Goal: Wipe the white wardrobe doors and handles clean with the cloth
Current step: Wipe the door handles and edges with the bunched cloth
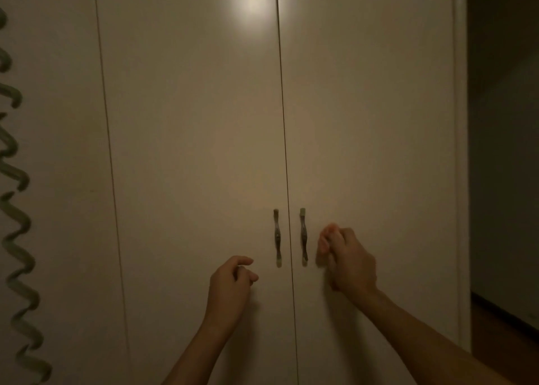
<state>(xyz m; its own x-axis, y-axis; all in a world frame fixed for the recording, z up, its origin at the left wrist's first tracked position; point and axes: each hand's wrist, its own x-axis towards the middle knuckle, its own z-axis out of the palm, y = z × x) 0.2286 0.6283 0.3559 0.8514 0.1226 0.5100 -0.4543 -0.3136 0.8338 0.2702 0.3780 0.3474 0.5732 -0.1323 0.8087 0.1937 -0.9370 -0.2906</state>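
Two tall white wardrobe doors meet at a vertical seam: the left door point(192, 139) and the right door point(370, 122). Each has a slim wavy metal handle by the seam, the left handle point(277, 236) and the right handle point(304, 236). My right hand point(350, 260) rests against the right door just right of its handle, fingers closed on a small, blurred pinkish cloth point(326, 239). My left hand point(232, 281) hovers below and left of the left handle, fingers loosely curled and holding nothing.
A further white panel point(55, 151) stands to the left, with a green spiral decoration point(17, 239) running down its edge. A lamp glare point(252, 2) shines on the left door. Right of the wardrobe's side trim point(460, 151) are a dark wall and wooden floor point(501, 326).
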